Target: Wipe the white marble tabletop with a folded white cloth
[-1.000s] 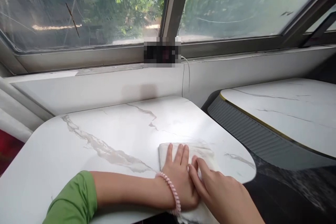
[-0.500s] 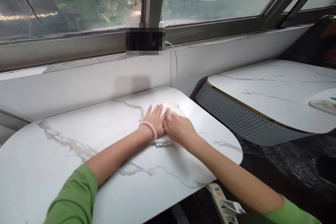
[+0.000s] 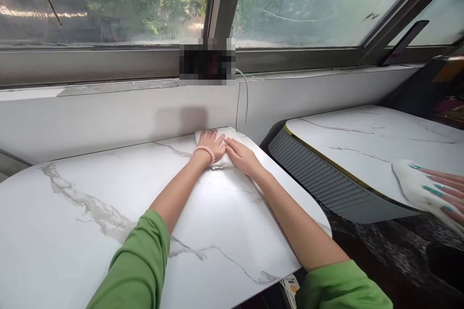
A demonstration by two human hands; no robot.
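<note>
Your left hand (image 3: pixel 210 143) and right hand (image 3: pixel 241 155) lie flat, fingers stretched out and gripping nothing, side by side on a white cloth (image 3: pixel 220 164). The cloth sits at the far edge of the marble table (image 3: pixel 90 231), just beside the wall (image 3: pixel 108 120). On the next table (image 3: pixel 362 140), another person's hand (image 3: pixel 444 188) rests on a second cloth (image 3: pixel 409 186).

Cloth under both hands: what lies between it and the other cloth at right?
Head view: bare tabletop, a dark gap, then the second table's ribbed grey side.
</note>
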